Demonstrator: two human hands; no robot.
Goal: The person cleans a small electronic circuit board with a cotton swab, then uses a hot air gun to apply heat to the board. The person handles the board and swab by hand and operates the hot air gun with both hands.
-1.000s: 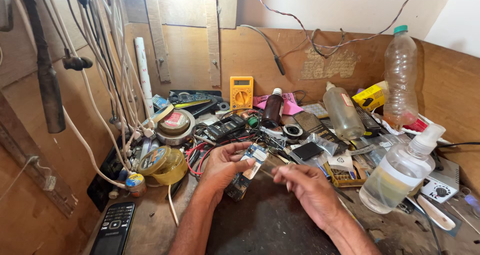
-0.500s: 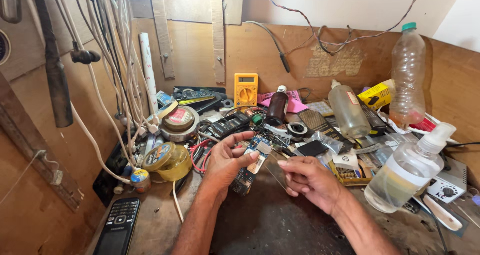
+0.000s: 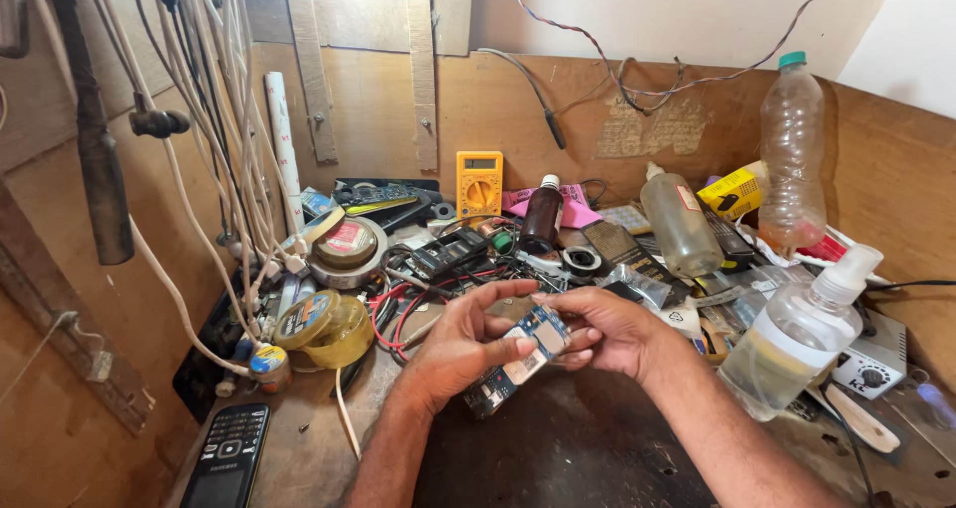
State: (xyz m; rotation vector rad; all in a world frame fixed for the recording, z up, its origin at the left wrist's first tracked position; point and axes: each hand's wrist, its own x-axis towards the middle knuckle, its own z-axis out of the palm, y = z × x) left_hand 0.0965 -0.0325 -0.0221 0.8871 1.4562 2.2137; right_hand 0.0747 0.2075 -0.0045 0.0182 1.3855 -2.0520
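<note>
A small circuit board [image 3: 526,354] is held above the dark middle of the tabletop [image 3: 558,458], shared between both hands. Its long axis runs on a diagonal, from about 7 o'clock low near the left palm up to about 1 o'clock near the right fingertips; the upper end carries a blue and white section, the lower end is dark.

The left hand [image 3: 463,344] comes in from 6 o'clock with the forearm rising toward the centre. Its palm faces right, its fingers [image 3: 495,291] are curled loosely over the top of the board, and its thumb presses the board's near face. The right hand [image 3: 607,329] enters from 4 o'clock, wrist bent inward, fingers nearly closed and pinching the board's upper end; the fingertips of both hands almost meet above it.

At 12 o'clock from the hands stands a yellow multimeter [image 3: 479,182] against the wooden back wall, with a dark brown bottle [image 3: 541,216] just to its right. At 3 o'clock a clear spray bottle [image 3: 797,339] leans on the clutter, and a tall plastic bottle with a green cap [image 3: 792,154] stands at 2 o'clock. A roll of yellowish tape [image 3: 329,327] lies at 9 o'clock, and a black keypad phone [image 3: 227,458] lies at 8 o'clock near the tabletop's edge.
</note>
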